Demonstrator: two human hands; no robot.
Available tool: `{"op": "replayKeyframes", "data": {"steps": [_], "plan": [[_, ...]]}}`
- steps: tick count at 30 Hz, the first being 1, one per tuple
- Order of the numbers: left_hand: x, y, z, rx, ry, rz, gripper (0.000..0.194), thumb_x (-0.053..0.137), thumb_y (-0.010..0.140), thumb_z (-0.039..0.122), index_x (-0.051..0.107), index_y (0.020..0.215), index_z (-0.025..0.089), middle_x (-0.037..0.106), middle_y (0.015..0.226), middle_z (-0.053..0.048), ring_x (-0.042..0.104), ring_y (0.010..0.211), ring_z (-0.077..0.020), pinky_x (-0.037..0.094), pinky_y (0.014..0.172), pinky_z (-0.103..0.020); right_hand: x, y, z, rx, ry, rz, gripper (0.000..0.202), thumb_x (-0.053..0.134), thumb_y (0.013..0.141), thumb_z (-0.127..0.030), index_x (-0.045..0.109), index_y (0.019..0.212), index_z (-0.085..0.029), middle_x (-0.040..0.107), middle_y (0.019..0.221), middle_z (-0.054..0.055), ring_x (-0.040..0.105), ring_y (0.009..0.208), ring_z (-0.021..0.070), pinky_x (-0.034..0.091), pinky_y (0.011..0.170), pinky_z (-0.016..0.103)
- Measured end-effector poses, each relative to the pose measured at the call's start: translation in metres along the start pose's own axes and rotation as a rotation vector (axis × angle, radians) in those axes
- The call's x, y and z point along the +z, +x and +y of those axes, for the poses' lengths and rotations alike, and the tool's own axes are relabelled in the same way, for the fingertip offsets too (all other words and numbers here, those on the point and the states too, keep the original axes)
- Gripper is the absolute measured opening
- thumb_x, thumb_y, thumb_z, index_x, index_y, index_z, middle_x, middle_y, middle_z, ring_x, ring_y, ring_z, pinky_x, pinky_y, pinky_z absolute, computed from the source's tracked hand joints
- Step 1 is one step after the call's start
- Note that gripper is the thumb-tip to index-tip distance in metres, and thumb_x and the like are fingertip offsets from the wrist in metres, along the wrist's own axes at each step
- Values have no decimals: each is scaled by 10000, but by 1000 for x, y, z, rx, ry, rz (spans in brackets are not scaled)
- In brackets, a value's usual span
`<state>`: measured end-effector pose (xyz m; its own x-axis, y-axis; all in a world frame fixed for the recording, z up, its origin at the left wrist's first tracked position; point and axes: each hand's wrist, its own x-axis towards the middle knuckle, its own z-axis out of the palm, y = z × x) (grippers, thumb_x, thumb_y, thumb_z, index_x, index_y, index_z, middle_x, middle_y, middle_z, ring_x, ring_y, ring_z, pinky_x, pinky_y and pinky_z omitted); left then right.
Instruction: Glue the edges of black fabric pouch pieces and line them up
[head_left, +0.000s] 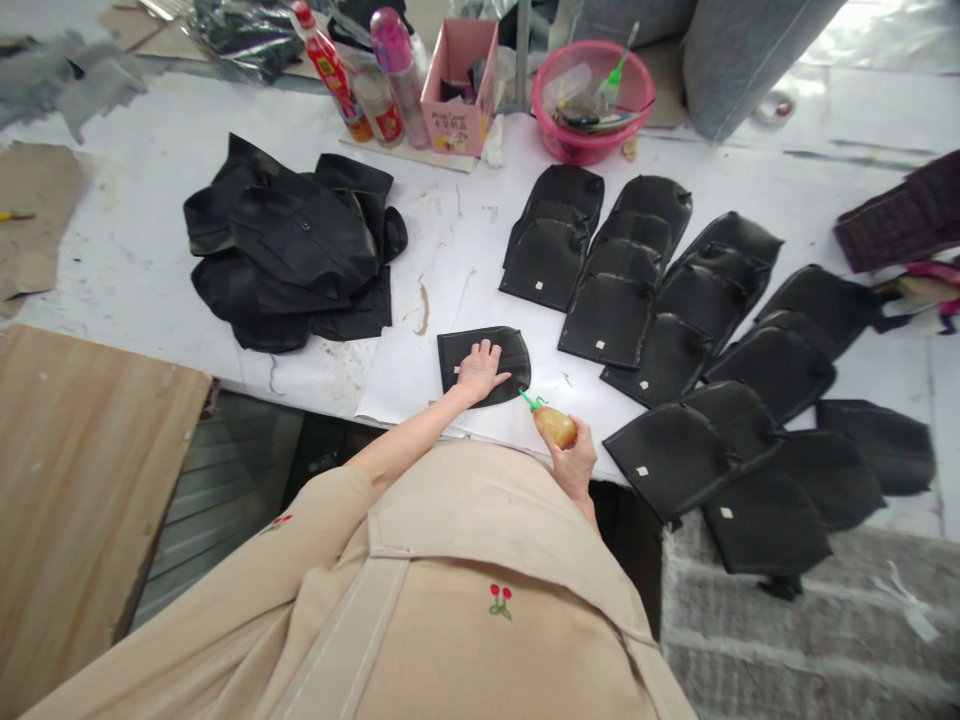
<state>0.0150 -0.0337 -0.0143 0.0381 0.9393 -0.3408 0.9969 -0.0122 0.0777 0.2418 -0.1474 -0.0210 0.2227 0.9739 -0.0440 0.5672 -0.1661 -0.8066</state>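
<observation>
A black leather-like piece (513, 345) with one rounded end lies flat on the white-covered table in front of me. On top of it, my left hand (480, 372) rests with fingers spread, pressing it down. My right hand (576, 458) is wrapped round a squeeze glue bottle (555, 426) with amber contents and a green nozzle. The nozzle tip meets or nearly meets the rounded edge of the piece; I cannot tell whether it touches. Whatever lies under my left palm is hidden.
Overlapping rows of similar black pieces (607, 310) spread to the right. A heap of black pieces (300, 250) lies left. At the back stand bottles (334, 75), a pink box (459, 90) and a pink basin (589, 145) holding tools. A wooden board (82, 480) is at the lower left.
</observation>
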Motion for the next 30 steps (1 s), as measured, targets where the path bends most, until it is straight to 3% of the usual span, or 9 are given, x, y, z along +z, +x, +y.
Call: {"op": "replayKeyframes", "data": {"steps": [13, 30], "plan": [[-1, 0, 0, -4, -21, -2, 518, 545, 924, 547, 503, 1273, 167, 503, 1313, -175, 493, 1179, -305, 487, 908, -354, 2, -4, -6, -15, 4, -94, 601, 703, 746, -628, 607, 1141, -185, 682, 1061, 91, 628, 856, 228, 524, 780, 374], [-2, 3, -2, -12, -27, -27, 570, 536, 918, 573, 464, 1322, 178, 487, 1349, -175, 494, 1169, -301, 497, 890, -352, 19, -22, -17, -56, -13, -117, 584, 689, 750, -625, 610, 1138, -197, 694, 1064, 99, 640, 855, 236, 542, 774, 389]]}}
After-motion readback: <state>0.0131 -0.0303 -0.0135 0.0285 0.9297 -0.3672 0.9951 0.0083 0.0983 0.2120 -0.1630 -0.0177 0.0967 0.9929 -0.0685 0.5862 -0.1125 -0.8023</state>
